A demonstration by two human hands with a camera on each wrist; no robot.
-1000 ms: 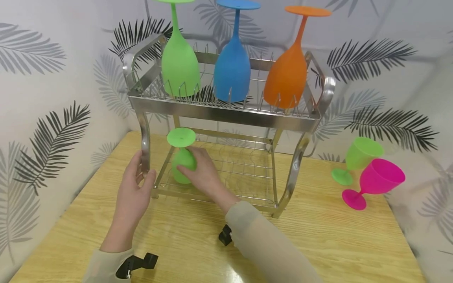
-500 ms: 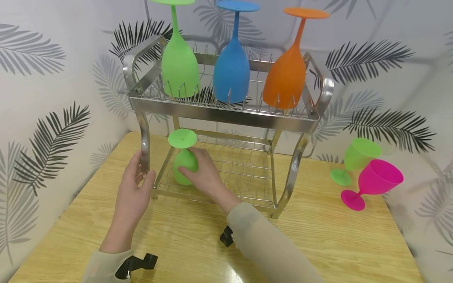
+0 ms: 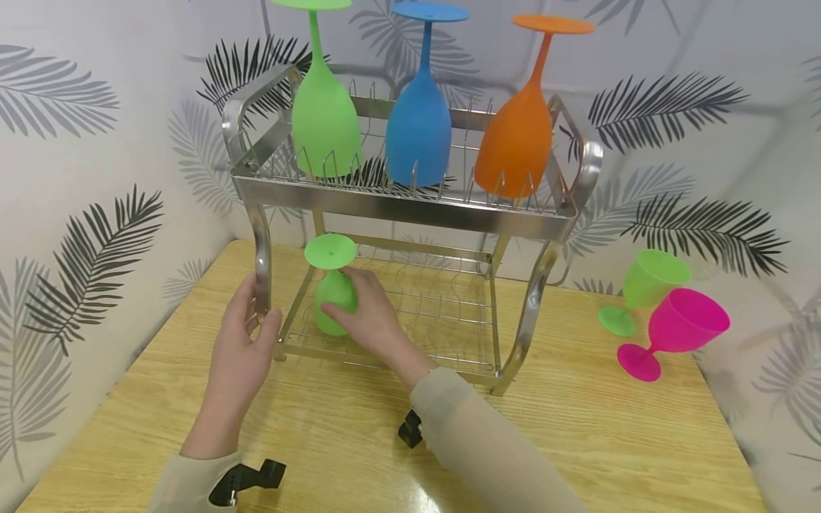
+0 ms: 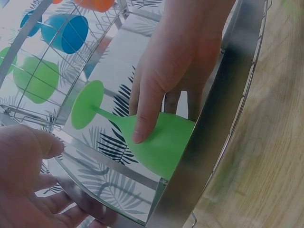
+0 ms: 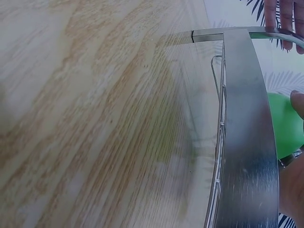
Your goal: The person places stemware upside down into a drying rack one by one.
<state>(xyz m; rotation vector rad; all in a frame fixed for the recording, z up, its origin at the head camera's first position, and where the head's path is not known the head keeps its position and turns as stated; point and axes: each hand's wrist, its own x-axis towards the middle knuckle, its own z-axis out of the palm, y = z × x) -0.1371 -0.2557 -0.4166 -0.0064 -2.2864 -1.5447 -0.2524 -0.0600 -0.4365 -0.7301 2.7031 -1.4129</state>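
A green plastic goblet (image 3: pixel 332 292) stands upside down on the lower tier of a two-tier metal dish rack (image 3: pixel 404 206), at its left end. My right hand (image 3: pixel 372 313) grips its bowl from the right; in the left wrist view the thumb lies on the goblet's (image 4: pixel 161 149) side. The foot of the goblet faces up. Beside the rack's left front leg (image 3: pixel 263 249) is my left hand (image 3: pixel 244 349), thumb apart and fingers loosely extended behind the leg. The right wrist view shows that hand's fingers (image 5: pixel 286 21) beyond the metal bar.
On the upper tier, a green goblet (image 3: pixel 327 121), a blue goblet (image 3: pixel 419 128) and an orange goblet (image 3: pixel 516 139) stand upside down. Upright on the wooden table (image 3: pixel 577 427), right of the rack, are a small green goblet (image 3: pixel 654 278) and a pink goblet (image 3: pixel 686 320).
The held green goblet and my right hand have shifted very slightly right since the first frame. My left hand stays by the rack leg.
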